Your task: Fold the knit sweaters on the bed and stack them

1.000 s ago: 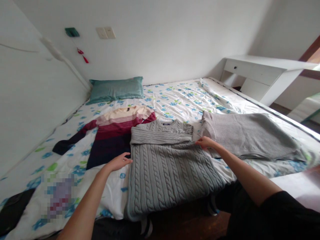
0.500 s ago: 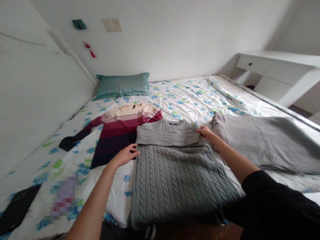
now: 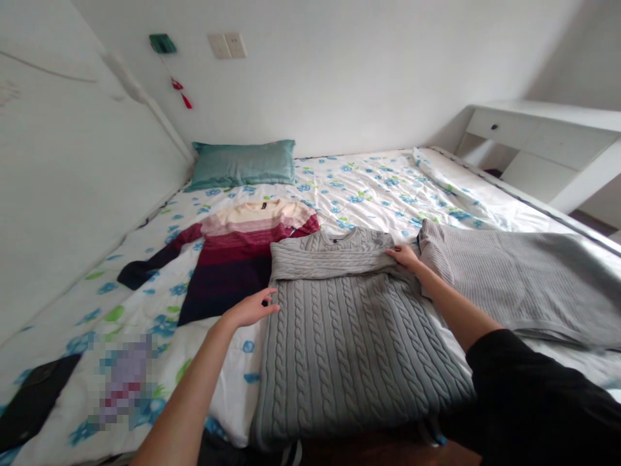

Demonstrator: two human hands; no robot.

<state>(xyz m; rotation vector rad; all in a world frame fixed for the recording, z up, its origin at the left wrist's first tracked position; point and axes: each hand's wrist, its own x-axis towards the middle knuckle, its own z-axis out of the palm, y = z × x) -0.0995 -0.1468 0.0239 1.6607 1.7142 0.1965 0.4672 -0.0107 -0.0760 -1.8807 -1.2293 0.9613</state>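
A grey cable-knit sweater [image 3: 349, 343] lies spread at the near side of the bed, collar away from me. Its sleeves are folded across the chest in a band below the neckline. At the band's right end, my right hand [image 3: 405, 257] pinches the knit near the shoulder. My left hand [image 3: 251, 308] is beside the sweater's left edge, thumb and fingers apart, fingertips touching or just off the knit. Partly under or behind the grey sweater's left side is a striped cream, pink, burgundy and navy sweater [image 3: 233, 259], with one sleeve stretched out to the left.
A folded light-grey ribbed garment [image 3: 514, 278] lies to the right. The bed has a white floral sheet [image 3: 349, 188] and a green pillow [image 3: 245, 163] by the wall. A black flat item [image 3: 39, 398] lies near left; a white desk [image 3: 543, 142] stands at right.
My left hand has slid slightly down along the sweater's left edge. My right hand stays at the right shoulder, and the collar has shifted a little. The view has turned slightly left.
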